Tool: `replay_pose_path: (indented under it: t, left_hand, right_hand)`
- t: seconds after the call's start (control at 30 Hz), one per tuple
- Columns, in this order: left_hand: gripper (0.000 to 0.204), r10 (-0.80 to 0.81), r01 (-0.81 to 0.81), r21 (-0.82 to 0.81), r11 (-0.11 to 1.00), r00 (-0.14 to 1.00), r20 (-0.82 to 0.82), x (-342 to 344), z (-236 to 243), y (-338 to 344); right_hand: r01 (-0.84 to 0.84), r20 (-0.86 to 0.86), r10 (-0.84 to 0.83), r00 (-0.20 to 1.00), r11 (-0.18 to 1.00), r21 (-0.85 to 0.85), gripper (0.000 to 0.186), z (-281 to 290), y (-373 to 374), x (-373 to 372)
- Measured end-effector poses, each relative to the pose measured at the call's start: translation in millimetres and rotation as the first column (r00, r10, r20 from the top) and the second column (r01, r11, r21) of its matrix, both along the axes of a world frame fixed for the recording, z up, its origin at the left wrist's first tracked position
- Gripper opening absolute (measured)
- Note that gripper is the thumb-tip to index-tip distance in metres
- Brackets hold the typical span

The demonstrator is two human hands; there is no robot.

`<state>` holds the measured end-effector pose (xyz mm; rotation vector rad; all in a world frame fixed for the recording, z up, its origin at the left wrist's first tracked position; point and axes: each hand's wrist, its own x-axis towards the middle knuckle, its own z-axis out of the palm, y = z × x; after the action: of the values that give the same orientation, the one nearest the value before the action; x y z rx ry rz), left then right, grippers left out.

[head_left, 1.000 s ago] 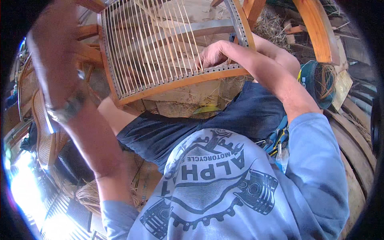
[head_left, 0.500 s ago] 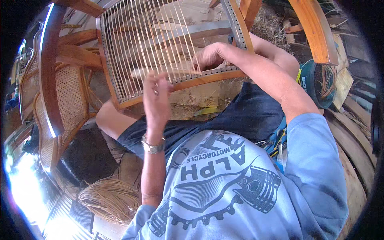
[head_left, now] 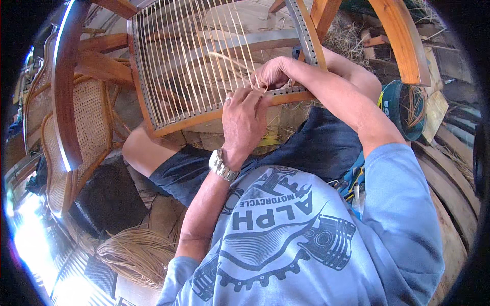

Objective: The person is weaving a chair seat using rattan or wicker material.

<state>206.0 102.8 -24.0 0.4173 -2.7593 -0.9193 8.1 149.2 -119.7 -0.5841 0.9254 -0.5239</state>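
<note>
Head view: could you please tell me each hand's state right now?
Left hand: fingers curled at the wooden frame; grip cannot be told.
Right hand: curled beside the cane strand; fingertips partly hidden, grip cannot be told.

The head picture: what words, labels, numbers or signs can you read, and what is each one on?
Blue-grey shirt: big dark letters with a smaller row beside them, upside down here; I won't copy printed words.
Dark green tub: pale letters on its side, small and only partly showing; not copied either.
Wristwatch: its dial is too small to read.
I can make out no other writing.
</note>
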Motion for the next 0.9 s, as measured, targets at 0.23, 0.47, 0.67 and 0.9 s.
replay_pose_path:
  t: [0.23,0.47,0.67,0.9]
  left_hand:
    - [0.012,0.135,-0.156,0.236,0.959,0.986,0.1,-23,14,-9]
    - [0.017,0.011,-0.008,0.207,0.978,1.0,-0.014,-47,17,-25]
    - [0.022,-0.368,0.365,0.234,0.901,0.929,-0.03,-71,21,-36]
    - [0.022,-0.433,0.371,0.312,0.875,0.888,0.156,-98,-6,-65]
  right_hand:
    - [-0.054,-0.035,0.057,0.998,0.996,0.072,0.011,-47,1,-9]
    - [0.114,-0.195,-0.123,0.973,0.992,-0.057,0.02,-4,6,-9]
    - [0.015,-0.505,-0.27,0.82,0.892,-0.452,0.033,0,49,-9]
    - [0.049,-0.632,-0.369,0.682,0.884,-0.464,0.026,63,83,5]
